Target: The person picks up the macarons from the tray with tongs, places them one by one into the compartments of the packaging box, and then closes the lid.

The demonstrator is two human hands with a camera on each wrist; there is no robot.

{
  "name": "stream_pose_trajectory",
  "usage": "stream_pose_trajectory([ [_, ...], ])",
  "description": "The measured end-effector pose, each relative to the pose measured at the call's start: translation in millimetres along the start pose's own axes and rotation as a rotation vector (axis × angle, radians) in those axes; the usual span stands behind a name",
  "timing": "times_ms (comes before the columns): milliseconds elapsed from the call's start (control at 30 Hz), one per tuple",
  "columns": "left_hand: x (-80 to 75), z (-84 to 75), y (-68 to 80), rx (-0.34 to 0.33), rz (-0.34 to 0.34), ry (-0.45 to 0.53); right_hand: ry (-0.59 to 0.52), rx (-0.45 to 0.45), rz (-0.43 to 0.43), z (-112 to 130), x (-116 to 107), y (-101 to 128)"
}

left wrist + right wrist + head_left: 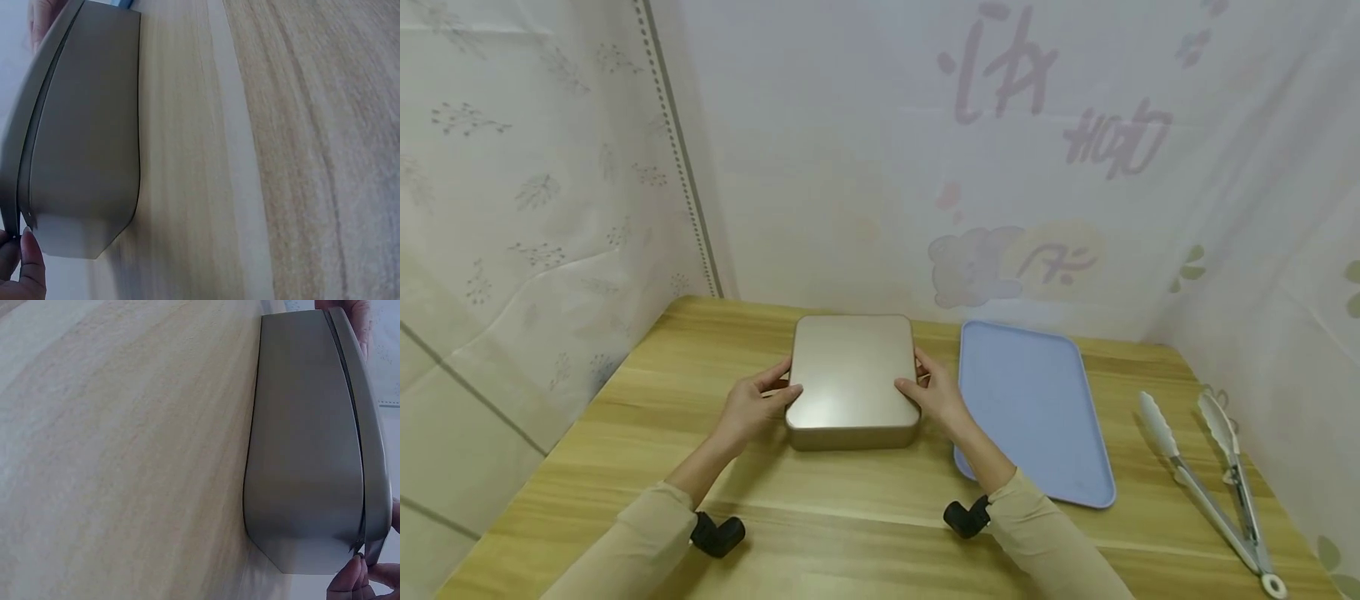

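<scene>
A square gold metal tin with a lid (853, 362) stands on the wooden table in the head view. Its tin body (87, 125) fills the left of the left wrist view, with a thin dark gap under the lid. My left hand (747, 414) grips the lid's left edge, thumb on top near the front corner. On the opposite side my right hand (940, 396) holds the lid the same way, its fingertips (355, 575) right at the gap in the right wrist view. Some fingers of both hands are hidden behind the tin's sides.
A blue tray (1033, 417) lies to the right of the tin, partly under my right forearm in view. Farther right, tongs (1225, 492) with pale tips lie spread on the wooden table (842, 517). Patterned cloth (820, 167) hangs behind the table and at its sides.
</scene>
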State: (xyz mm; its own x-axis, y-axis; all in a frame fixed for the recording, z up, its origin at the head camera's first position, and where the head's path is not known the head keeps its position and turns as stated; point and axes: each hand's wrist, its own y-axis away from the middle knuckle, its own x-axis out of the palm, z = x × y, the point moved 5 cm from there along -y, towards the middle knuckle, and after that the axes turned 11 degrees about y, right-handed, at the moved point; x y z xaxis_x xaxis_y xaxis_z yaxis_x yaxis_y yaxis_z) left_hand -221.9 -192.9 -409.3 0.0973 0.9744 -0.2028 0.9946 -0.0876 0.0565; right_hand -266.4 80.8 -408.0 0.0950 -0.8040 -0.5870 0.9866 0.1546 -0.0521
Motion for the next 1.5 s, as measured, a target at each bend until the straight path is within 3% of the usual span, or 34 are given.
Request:
stream_pose_trajectory([
  [600, 1.5, 0.3, -2.6, -0.011, -0.001, 0.025, 0.006, 0.007, 0.014, -1.9, 1.7, -0.2],
  [900, 1.5, 1.1, -3.7, -0.023, -0.001, 0.021, 0.034, -0.040, 0.004, -1.6, 2.1, -2.2],
  [1500, 1.3, 2.2, -3.4, -0.036, 0.009, 0.026, 0.053, 0.003, 0.020, -1.8, 3.1, -3.0],
])
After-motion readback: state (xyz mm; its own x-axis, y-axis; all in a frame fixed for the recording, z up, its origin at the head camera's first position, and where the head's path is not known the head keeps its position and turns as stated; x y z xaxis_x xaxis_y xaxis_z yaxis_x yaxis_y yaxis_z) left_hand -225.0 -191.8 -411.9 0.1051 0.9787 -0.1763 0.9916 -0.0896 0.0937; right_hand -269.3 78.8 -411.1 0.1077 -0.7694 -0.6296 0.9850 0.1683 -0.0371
